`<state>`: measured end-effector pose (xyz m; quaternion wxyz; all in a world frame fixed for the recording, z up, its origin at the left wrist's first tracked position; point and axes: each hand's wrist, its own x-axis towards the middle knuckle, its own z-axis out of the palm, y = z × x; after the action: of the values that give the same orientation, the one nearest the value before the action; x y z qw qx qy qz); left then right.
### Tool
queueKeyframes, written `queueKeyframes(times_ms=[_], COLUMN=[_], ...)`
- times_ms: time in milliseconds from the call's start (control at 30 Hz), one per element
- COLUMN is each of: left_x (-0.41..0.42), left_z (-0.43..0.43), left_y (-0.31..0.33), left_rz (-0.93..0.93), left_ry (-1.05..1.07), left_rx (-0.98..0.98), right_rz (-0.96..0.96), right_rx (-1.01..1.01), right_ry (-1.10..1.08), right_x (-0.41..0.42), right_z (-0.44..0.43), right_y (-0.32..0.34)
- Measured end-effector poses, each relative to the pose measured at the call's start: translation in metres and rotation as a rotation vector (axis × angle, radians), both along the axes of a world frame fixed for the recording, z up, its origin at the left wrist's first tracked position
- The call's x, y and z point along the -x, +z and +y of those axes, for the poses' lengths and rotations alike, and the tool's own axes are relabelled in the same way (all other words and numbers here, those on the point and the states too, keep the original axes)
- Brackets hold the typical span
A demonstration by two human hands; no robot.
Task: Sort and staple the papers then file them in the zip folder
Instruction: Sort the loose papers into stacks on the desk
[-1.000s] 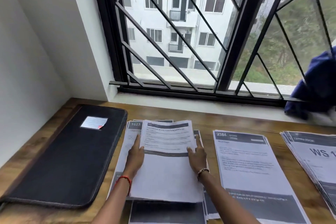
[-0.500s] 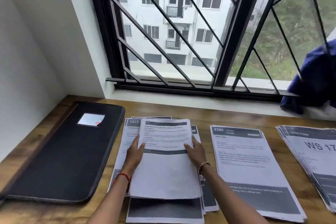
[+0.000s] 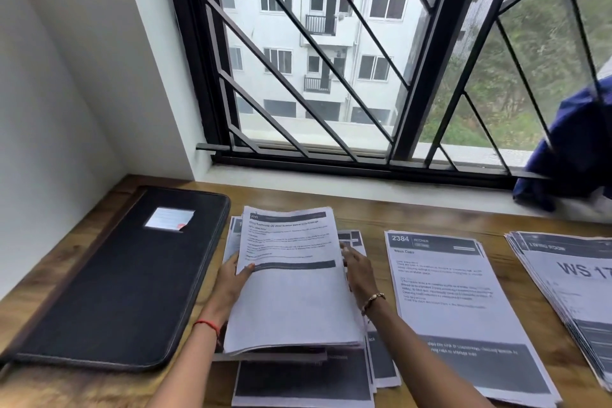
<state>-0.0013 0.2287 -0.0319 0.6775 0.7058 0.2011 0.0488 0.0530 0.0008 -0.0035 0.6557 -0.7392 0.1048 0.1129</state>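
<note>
Left hand point(image 3: 231, 281) and right hand point(image 3: 359, 272) grip a sheaf point(image 3: 291, 301) by its side edges, above the middle pile point(image 3: 304, 384). The zip folder point(image 3: 122, 275) lies closed just left. To the right are sheet point(image 3: 457, 308) "2384 KITCHEN" and stack point(image 3: 569, 291) "WS 17".

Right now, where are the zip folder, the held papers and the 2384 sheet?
zip folder point(image 3: 109, 291), head view, middle of black cover.
held papers point(image 3: 291, 301), head view, blank lower half.
2384 sheet point(image 3: 443, 291), head view, printed middle.

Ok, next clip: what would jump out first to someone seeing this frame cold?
A sheaf of papers gripped at its side edges by the left hand and right hand, raised over a messier pile in the middle. A black zip folder lies to the left, the 2384 stack and WS stack to the right, under a big barred window.
</note>
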Motion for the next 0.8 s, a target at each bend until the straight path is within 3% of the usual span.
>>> queueKeyframes(times_ms=[133,300,433,800], left_x=[0.015,0.042,0.067,0.097], left_z=[0.028,0.060,0.073,0.076], left_y=[0.012,0.026,0.030,0.027], left_rz=[-0.067,-0.100,-0.101,-0.095], left_ry=[0.139,0.244,0.291,0.313], left_rx=[0.080,0.067,0.029,0.046], right_rz=[0.134,0.046,0.077,-0.024], right_rx=[0.011,0.441,0.642,0.546], right_ry=[-0.003,0.063,0.185,-0.041], right_x=[0.003,0.018,0.032,0.035], right_z=[0.003,0.023,0.047,0.059], right_y=[0.000,-0.005,-0.004,-0.004])
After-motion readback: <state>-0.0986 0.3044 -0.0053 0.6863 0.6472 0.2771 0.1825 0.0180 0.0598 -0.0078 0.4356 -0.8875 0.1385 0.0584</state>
